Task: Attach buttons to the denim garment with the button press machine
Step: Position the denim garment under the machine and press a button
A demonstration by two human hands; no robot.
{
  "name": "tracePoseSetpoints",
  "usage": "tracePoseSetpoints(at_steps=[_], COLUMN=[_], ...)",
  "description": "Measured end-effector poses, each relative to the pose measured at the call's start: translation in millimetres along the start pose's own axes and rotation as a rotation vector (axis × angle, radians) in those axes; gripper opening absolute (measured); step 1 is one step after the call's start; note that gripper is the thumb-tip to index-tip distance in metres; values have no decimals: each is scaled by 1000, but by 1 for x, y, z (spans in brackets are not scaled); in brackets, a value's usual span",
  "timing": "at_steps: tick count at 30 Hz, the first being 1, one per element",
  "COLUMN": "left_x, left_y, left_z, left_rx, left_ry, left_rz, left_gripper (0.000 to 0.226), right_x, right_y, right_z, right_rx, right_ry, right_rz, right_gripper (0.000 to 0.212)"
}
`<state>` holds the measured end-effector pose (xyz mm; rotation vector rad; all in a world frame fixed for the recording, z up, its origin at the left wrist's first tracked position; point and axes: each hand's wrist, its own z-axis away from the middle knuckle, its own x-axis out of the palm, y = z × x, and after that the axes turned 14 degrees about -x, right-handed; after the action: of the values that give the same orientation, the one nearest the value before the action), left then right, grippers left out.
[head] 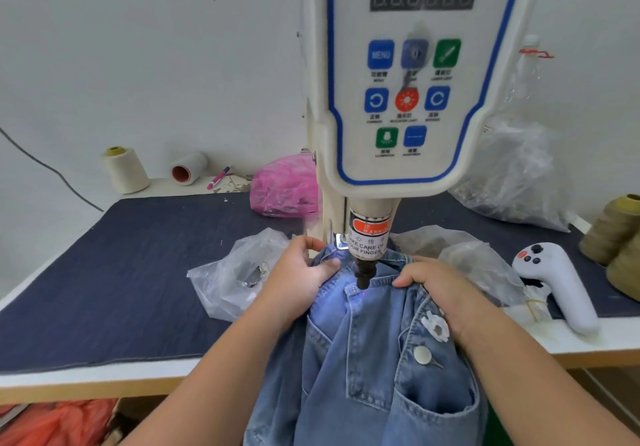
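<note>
Positioning step, by the look of it: denim jacket (374, 359) sits under the press head (363, 274) of the button machine (405, 99), collar end pulled up to the punch, rest hanging off the table edge toward 6 o'clock. Left hand (298, 283) grips the cloth at 9 o'clock of the punch, fingers curled on a fold; right hand (440, 293) pinches the collar at 3 o'clock. A red laser dot (364, 294) lies on the placket just below the punch tip. Two buttons (423, 355) already on the right chest. Next move likely needs the mark lined up w/ the dot, cloth flat, fingers kept off the punch. Surface: white table (69, 381) w/ dark cloth mat (121, 272). Plastic bags (239, 272) at 9 and 3 o'clock, pink bag (284, 186) & thread cones (125, 170) at 11, white controller (557, 283) at 3, white wall behind
</note>
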<state>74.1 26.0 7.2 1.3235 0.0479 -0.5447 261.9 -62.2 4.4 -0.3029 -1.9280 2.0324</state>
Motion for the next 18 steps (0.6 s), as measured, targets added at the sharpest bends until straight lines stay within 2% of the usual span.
tracePoseSetpoints(at_steps=[1,3,5,6,8,13,18], left_x=[0,-2,-1,-1,1,5,6], left_y=[-3,-10,-15,-18,-22,-25,-34], left_z=[1,4,8,10,11,9,6], left_rx=[-8,-20,-31,-30,-13,28,70], left_ry=[8,-43,-163,-194,-179,-102,-37], left_rz=[-10,30,127,151,159,150,163], left_gripper=[19,25,40,46,45,39,30], right_x=[0,1,-1,-1,0,4,14], right_y=[0,-1,2,2,4,8,14], right_z=[1,3,6,8,11,15,22], right_rx=[-14,-69,-128,-150,-181,-234,-357], right_ry=[24,76,102,112,121,167,253], right_rz=[42,161,278,297,320,330,466], right_gripper=[18,7,26,28,20,26,17])
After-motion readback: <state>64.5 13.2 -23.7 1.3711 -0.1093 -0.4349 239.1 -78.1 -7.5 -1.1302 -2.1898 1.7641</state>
